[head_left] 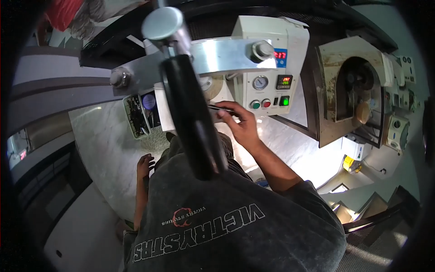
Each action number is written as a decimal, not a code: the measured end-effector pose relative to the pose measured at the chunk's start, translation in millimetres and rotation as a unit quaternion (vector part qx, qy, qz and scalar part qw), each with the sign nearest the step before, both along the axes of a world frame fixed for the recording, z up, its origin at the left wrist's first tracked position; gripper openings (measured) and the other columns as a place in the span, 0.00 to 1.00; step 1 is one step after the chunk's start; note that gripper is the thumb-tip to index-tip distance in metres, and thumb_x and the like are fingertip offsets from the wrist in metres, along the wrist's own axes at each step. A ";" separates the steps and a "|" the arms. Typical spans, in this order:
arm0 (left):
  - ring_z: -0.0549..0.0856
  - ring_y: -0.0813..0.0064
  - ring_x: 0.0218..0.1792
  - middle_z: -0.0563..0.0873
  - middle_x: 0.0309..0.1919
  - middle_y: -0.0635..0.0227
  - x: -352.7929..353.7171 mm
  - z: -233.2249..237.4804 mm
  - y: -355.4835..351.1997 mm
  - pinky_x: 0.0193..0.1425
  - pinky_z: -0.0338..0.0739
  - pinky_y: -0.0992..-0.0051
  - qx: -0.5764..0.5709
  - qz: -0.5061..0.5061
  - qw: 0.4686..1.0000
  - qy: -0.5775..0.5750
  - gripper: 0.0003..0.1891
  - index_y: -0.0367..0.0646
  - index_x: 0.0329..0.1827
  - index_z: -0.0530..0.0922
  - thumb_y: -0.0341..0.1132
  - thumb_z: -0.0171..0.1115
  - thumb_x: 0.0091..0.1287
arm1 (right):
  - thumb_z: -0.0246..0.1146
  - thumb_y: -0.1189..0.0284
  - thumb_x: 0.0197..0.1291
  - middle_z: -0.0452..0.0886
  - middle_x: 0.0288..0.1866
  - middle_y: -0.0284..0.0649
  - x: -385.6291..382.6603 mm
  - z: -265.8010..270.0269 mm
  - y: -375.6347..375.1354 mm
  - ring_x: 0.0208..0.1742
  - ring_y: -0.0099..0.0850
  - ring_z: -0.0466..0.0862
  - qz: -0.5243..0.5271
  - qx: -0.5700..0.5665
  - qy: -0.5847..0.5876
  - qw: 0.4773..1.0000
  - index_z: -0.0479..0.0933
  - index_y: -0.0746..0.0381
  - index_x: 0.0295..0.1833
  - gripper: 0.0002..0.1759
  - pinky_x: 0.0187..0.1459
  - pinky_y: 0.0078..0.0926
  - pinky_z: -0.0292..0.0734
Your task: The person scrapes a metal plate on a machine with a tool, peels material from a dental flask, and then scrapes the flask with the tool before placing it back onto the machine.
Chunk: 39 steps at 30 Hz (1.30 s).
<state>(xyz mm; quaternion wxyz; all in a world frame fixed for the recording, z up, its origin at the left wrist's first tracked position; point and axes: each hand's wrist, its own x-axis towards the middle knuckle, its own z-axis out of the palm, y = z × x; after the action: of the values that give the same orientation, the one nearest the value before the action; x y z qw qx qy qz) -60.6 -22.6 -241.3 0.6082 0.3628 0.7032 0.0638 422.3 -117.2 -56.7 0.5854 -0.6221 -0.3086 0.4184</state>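
My right hand (243,125) is closed in a pinch on a thin, dark metal tool (219,108), held at the front of a white machine (251,38). The tool's far end passes behind a black handle, so its kind does not show. My left hand (145,165) hangs low at my side with loosely bent fingers and nothing visible in it. Closest to that hand is a tray (141,135) of dark, slender tools. The large black handle (192,113) of a lever crosses the middle of the view, hiding part of the work spot.
A metal crossbar (217,55) with bolts spans above the work spot. The machine carries a dial gauge (260,82), lit red displays (284,80), and green and red buttons (267,103). To the right stands a machine with an arched opening (358,90). Part of another person (63,13) shows top left.
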 end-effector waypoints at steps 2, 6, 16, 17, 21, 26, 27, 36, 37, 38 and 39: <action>0.87 0.67 0.44 0.88 0.47 0.61 5.9 14.1 -0.8 0.49 0.80 0.68 0.011 0.013 1.000 0.010 0.18 0.42 0.59 0.80 0.42 0.60 0.72 | 0.62 0.72 0.72 0.86 0.41 0.41 9.9 1.4 1.1 0.42 0.26 0.86 -0.030 0.005 -0.099 0.995 0.79 0.66 0.55 0.12 0.46 0.24 0.79; 0.87 0.67 0.44 0.88 0.47 0.60 -7.9 28.7 -23.5 0.49 0.80 0.69 0.017 0.026 1.000 0.002 0.18 0.41 0.59 0.79 0.42 0.61 0.72 | 0.61 0.72 0.72 0.86 0.38 0.43 28.9 8.2 16.5 0.39 0.28 0.86 -0.059 0.038 -0.232 0.970 0.77 0.66 0.56 0.12 0.43 0.24 0.79; 0.87 0.69 0.41 0.87 0.45 0.58 -135.6 -56.2 -96.7 0.44 0.82 0.70 -0.040 0.071 0.997 -0.015 0.20 0.38 0.58 0.79 0.44 0.64 0.72 | 0.62 0.67 0.66 0.82 0.33 0.55 29.9 -14.3 72.0 0.31 0.54 0.84 0.104 -0.112 -0.421 0.894 0.80 0.67 0.41 0.12 0.35 0.49 0.81; 0.87 0.69 0.41 0.87 0.45 0.58 -127.9 -47.9 -91.8 0.44 0.82 0.70 -0.040 0.074 0.996 -0.003 0.20 0.38 0.58 0.79 0.44 0.64 0.72 | 0.63 0.70 0.63 0.82 0.33 0.56 29.8 -20.3 79.2 0.32 0.55 0.84 0.105 -0.101 -0.435 0.888 0.80 0.68 0.40 0.10 0.36 0.50 0.81; 0.86 0.69 0.41 0.87 0.44 0.59 -95.0 -18.6 -68.1 0.44 0.81 0.70 -0.035 0.095 0.995 0.021 0.20 0.39 0.58 0.79 0.45 0.64 0.72 | 0.65 0.76 0.55 0.81 0.34 0.57 35.2 -39.0 92.7 0.35 0.57 0.83 0.069 0.019 -0.506 0.860 0.79 0.71 0.39 0.09 0.39 0.50 0.80; 0.86 0.70 0.41 0.87 0.45 0.61 -58.9 13.6 -38.1 0.44 0.81 0.70 -0.031 0.096 0.994 0.037 0.20 0.41 0.59 0.80 0.45 0.63 0.72 | 0.65 0.78 0.53 0.80 0.34 0.57 32.3 -36.1 92.3 0.36 0.57 0.82 0.071 0.009 -0.486 0.871 0.79 0.71 0.39 0.09 0.41 0.49 0.79; 0.86 0.69 0.42 0.87 0.46 0.63 -56.3 18.2 -34.5 0.45 0.81 0.71 -0.033 0.084 0.995 0.040 0.20 0.43 0.60 0.79 0.45 0.63 0.72 | 0.65 0.78 0.53 0.80 0.34 0.57 32.1 -37.5 92.1 0.36 0.57 0.82 0.075 -0.018 -0.477 0.875 0.80 0.71 0.38 0.08 0.40 0.48 0.79; 0.87 0.64 0.44 0.87 0.48 0.55 -78.1 -2.1 -44.9 0.50 0.83 0.66 -0.021 0.038 0.999 0.033 0.23 0.36 0.61 0.78 0.44 0.63 0.72 | 0.64 0.75 0.55 0.82 0.30 0.58 27.2 -63.3 88.7 0.31 0.55 0.84 0.049 -0.016 -0.369 0.928 0.81 0.70 0.34 0.07 0.36 0.48 0.81; 0.87 0.64 0.44 0.87 0.48 0.55 -79.2 -1.9 -45.1 0.50 0.83 0.66 -0.022 0.037 0.999 0.033 0.23 0.36 0.61 0.78 0.44 0.63 0.72 | 0.64 0.75 0.55 0.82 0.30 0.58 24.7 -70.3 87.3 0.31 0.55 0.84 0.049 -0.017 -0.368 0.928 0.81 0.70 0.34 0.07 0.36 0.48 0.81; 0.87 0.64 0.44 0.87 0.48 0.55 -78.9 -3.3 -44.7 0.50 0.83 0.66 -0.027 0.041 0.998 0.038 0.23 0.36 0.61 0.78 0.44 0.63 0.72 | 0.64 0.75 0.55 0.82 0.30 0.57 23.1 -77.1 87.1 0.31 0.54 0.84 0.045 -0.021 -0.379 0.924 0.81 0.69 0.34 0.07 0.35 0.48 0.81; 0.87 0.64 0.45 0.87 0.48 0.54 -73.7 0.2 -43.5 0.50 0.83 0.66 -0.033 0.045 0.998 0.042 0.23 0.35 0.61 0.78 0.44 0.63 0.72 | 0.64 0.75 0.55 0.82 0.30 0.57 22.4 -80.1 87.4 0.32 0.53 0.85 0.043 -0.026 -0.390 0.919 0.81 0.69 0.34 0.07 0.34 0.48 0.80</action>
<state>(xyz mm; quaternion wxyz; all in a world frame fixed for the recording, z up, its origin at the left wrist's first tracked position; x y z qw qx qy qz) -134.3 -66.1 -241.1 0.5861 0.3127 0.7456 0.0529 444.7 -29.8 -136.8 0.3841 -0.7370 -0.5280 0.1749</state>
